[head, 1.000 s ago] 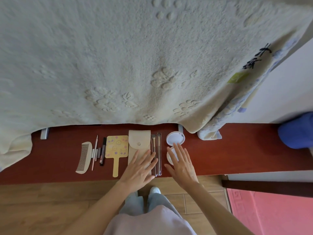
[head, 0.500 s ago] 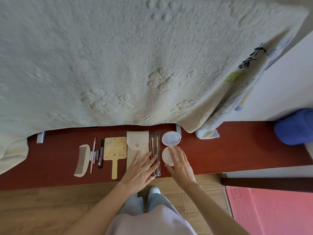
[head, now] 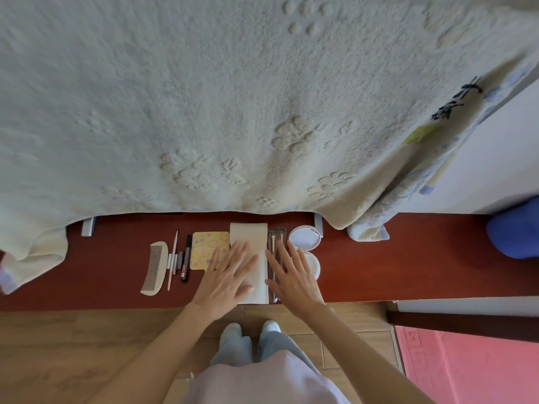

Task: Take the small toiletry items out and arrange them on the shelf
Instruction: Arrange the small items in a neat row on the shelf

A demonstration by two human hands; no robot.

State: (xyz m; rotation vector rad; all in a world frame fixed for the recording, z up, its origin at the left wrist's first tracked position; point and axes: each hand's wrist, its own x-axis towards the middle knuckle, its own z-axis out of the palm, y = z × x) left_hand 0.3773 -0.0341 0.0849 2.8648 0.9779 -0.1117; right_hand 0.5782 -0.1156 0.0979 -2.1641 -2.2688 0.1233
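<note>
Toiletry items lie in a row on the dark red shelf (head: 379,269): a cream comb (head: 154,266), thin sticks and pencils (head: 179,258), a yellow hand mirror (head: 208,247), a beige pouch (head: 249,234), two brushes (head: 275,237) and an open round compact (head: 304,239). My left hand (head: 226,279) lies flat with straight fingers over the pouch and the mirror's lower part. My right hand (head: 296,277) lies flat with spread fingers over the brushes and the compact's lower half. Neither hand holds anything.
A large cream towel (head: 233,97) hangs over the shelf's back, with a patterned cloth (head: 408,193) at its right. A blue object (head: 516,231) sits at the shelf's right end. Wooden floor (head: 73,345) and a pink mat (head: 472,365) lie below.
Both hands have moved forward over the items. My left hand now covers more of the pouch and mirror handle; my right hand has shifted left from the compact onto the brushes.
</note>
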